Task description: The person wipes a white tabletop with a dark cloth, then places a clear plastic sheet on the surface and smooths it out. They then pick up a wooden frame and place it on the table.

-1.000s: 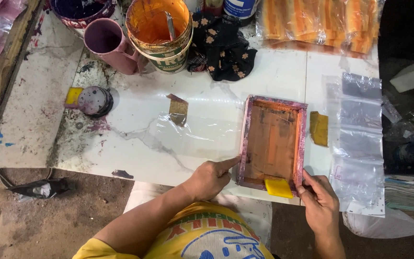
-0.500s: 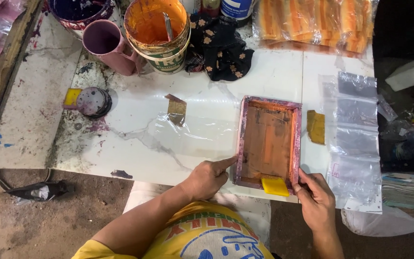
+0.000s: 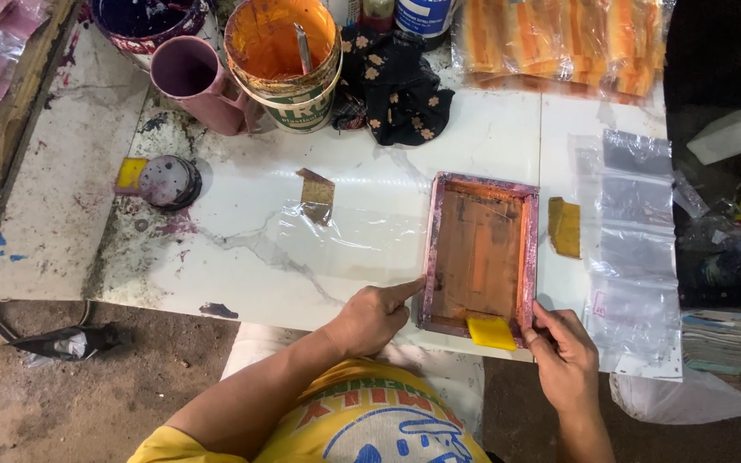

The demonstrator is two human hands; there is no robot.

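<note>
A small printing screen frame, purple-edged with orange-stained mesh, lies flat on the white table. My left hand rests at the frame's near-left corner, its forefinger stretched against the frame's edge. My right hand pinches the frame's near-right corner. A yellow squeegee block sits on the near rail between my hands. Under and left of the frame a clear plastic bag lies flat on the table.
A stack of clear plastic bags lies right of the frame, with a yellow scrap between. At the back stand an orange paint bucket, a pink mug, a dark cloth and orange-printed bags. A round lid sits left.
Both hands stay on the frame's near corners. The frame and the yellow block keep their places; only the camera view has drifted slightly.
</note>
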